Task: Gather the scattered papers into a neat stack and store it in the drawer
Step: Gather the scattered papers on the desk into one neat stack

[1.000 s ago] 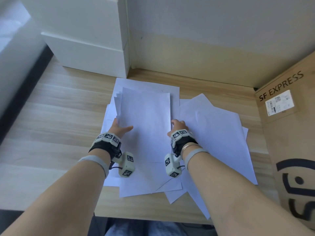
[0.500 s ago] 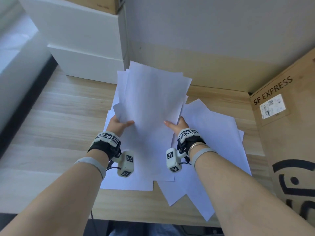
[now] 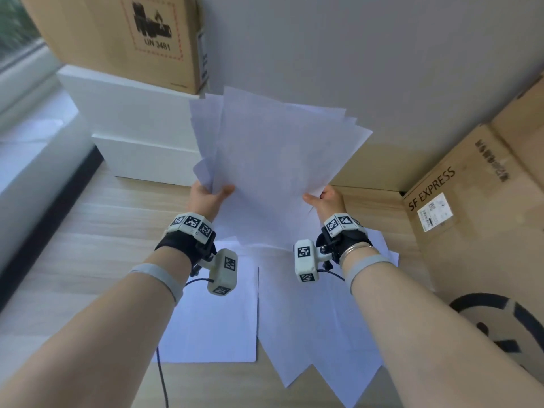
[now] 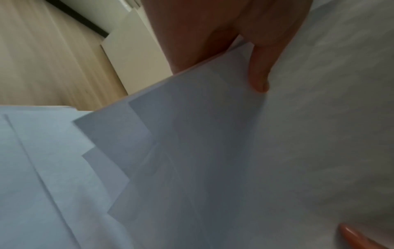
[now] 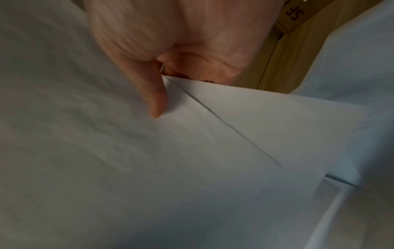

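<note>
A fanned bundle of white paper sheets [image 3: 273, 160] stands raised above the desk, tilted up toward the wall. My left hand [image 3: 207, 195] pinches its left edge, thumb on the front face. My right hand [image 3: 322, 198] pinches the right edge the same way. The left wrist view shows my left thumb [image 4: 259, 74] pressed on the sheets [image 4: 192, 151], whose corners are staggered. The right wrist view shows my right thumb [image 5: 154, 99] on the top sheet [image 5: 106, 151]. Several more loose sheets [image 3: 309, 319] lie overlapping on the wooden desk [image 3: 88, 231] below my forearms.
White stacked boxes [image 3: 138, 128] sit at the back left, a brown carton [image 3: 117, 33] on top of them. An SF EXPRESS cardboard box [image 3: 471, 216] stands along the right side. A grey wall runs behind. A thin black cable [image 3: 163, 378] hangs at the desk's front edge.
Both hands have lifted the gathered sheets from flat on the desk up into the air and tilted them upright. The other sheets stay on the desk.
</note>
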